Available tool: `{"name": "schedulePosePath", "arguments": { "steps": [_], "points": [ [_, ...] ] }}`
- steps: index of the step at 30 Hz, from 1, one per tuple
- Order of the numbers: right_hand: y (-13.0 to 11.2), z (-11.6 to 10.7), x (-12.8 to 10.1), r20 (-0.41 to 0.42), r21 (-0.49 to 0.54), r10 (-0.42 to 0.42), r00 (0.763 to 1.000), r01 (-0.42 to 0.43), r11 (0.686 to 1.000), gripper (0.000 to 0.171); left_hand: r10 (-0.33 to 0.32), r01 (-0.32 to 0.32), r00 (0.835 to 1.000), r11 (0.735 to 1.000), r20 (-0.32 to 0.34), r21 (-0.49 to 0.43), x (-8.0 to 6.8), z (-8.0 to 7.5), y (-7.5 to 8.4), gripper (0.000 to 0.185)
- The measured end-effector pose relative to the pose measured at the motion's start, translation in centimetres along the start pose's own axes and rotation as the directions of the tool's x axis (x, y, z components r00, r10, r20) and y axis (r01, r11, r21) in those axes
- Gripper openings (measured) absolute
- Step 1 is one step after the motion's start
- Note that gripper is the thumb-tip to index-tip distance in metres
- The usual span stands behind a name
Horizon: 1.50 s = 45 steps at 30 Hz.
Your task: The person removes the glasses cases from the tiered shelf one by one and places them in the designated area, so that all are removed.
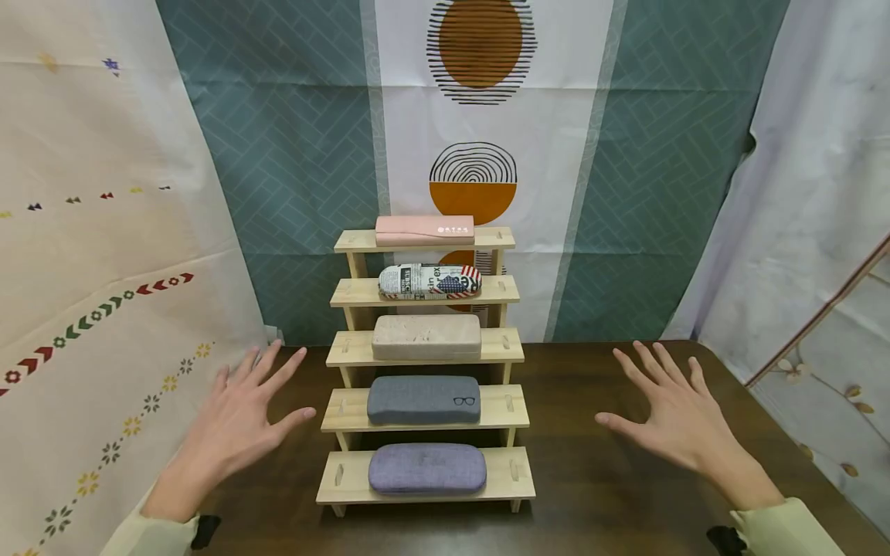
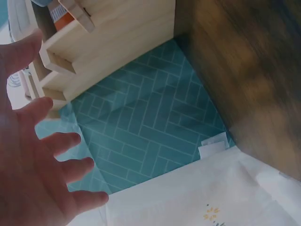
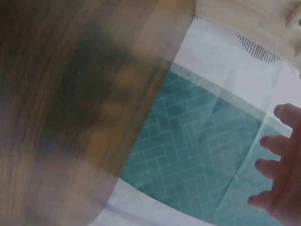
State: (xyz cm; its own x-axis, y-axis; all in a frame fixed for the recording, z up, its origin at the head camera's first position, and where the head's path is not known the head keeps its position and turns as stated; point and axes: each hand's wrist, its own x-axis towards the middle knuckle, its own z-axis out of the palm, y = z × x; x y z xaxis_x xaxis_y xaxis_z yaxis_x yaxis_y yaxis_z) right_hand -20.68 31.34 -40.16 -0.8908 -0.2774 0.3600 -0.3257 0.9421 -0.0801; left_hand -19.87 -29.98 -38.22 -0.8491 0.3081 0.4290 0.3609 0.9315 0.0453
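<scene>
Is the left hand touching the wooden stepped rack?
Apart. The head view shows the left hand open, with dark table between its fingertips and the wooden stepped rack.

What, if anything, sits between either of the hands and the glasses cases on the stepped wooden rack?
Nothing visible. The left hand and right hand hover open on either side of the stepped wooden rack, over bare dark wooden table. The nearest grey fabric case and lavender fabric case lie unobstructed.
</scene>
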Motion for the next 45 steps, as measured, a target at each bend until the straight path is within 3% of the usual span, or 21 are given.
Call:
{"name": "schedulePosePath", "arguments": {
  "steps": [9,16,21,24,28,31,37,45],
  "points": [
    [-1.7,-0.8,-0.3,-0.028,0.019,-0.031,0.999,0.031,0.999,0.111,0.001,-0.008,0.999,0.991,-0.050,-0.136,0.3,-0.2,0.6,0.100],
    [-3.3,-1.1,-0.6,-0.057,0.047,-0.062,0.996,0.065,0.997,0.116,-0.001,-0.017,0.998,0.953,-0.059,-0.303,0.4,-0.1,1.4,0.097],
    [-4.6,-1.3,-0.8,-0.115,0.095,-0.106,0.988,0.118,0.989,0.115,0.017,-0.043,0.997,0.939,-0.081,-0.342,0.6,0.1,1.7,0.096],
    [-5.8,-1.7,-1.1,-0.103,0.163,-0.082,0.991,0.098,0.982,0.111,0.016,-0.044,0.996,0.936,-0.085,-0.350,0.7,0.2,1.8,0.095],
    [-7.7,-2.2,-1.5,-0.069,0.278,-0.054,0.996,0.071,0.958,0.103,-0.003,-0.026,0.997,0.928,-0.076,-0.372,0.9,0.3,1.9,0.096],
    [-9.0,-2.3,-1.6,-0.079,0.348,-0.078,0.994,0.101,0.932,0.096,-0.020,-0.007,0.998,0.915,-0.063,-0.403,1.1,0.5,1.9,0.098],
    [-11.2,-1.6,-2.1,-0.089,0.373,-0.148,0.985,0.171,0.912,0.095,-0.032,0.012,0.999,0.893,-0.037,-0.449,1.2,1.0,1.8,0.097],
    [-13.7,0.1,-2.6,-0.028,0.467,-0.186,0.982,0.178,0.866,0.089,-0.005,-0.022,0.999,0.851,-0.050,-0.525,1.3,1.7,1.6,0.095]
  ]
}}
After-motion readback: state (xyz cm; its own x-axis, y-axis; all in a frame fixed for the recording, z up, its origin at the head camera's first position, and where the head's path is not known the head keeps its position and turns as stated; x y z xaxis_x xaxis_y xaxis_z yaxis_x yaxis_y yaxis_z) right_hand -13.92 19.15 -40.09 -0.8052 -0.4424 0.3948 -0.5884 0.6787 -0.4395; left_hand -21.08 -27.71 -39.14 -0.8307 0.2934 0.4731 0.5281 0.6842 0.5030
